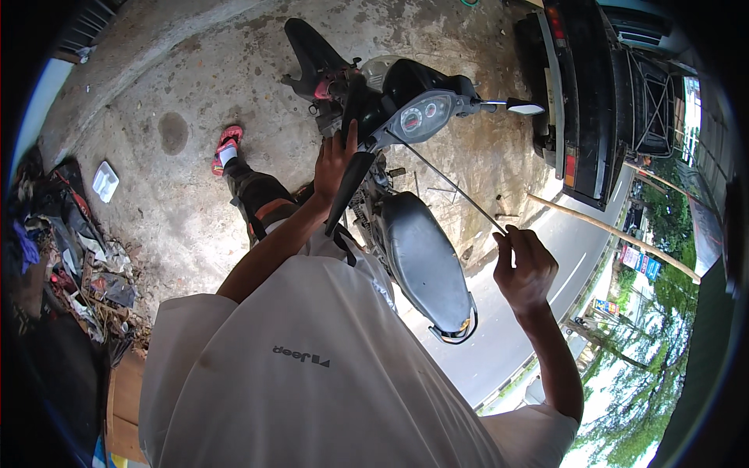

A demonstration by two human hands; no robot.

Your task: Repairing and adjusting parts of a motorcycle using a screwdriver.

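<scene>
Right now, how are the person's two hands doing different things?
The left hand rests on the motorcycle's black handlebar grip; the right hand is off the bike, out beside the seat. The left lies open over the grip; the right pinches a thin cable that runs to the dashboard. Both are bare.

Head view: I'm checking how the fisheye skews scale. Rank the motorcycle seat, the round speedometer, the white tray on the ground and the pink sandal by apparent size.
1. Motorcycle seat, clearly largest, though also nearest the camera.
2. Speedometer.
3. White tray and pink sandal: they look about alike, so I won't rank them.
</scene>
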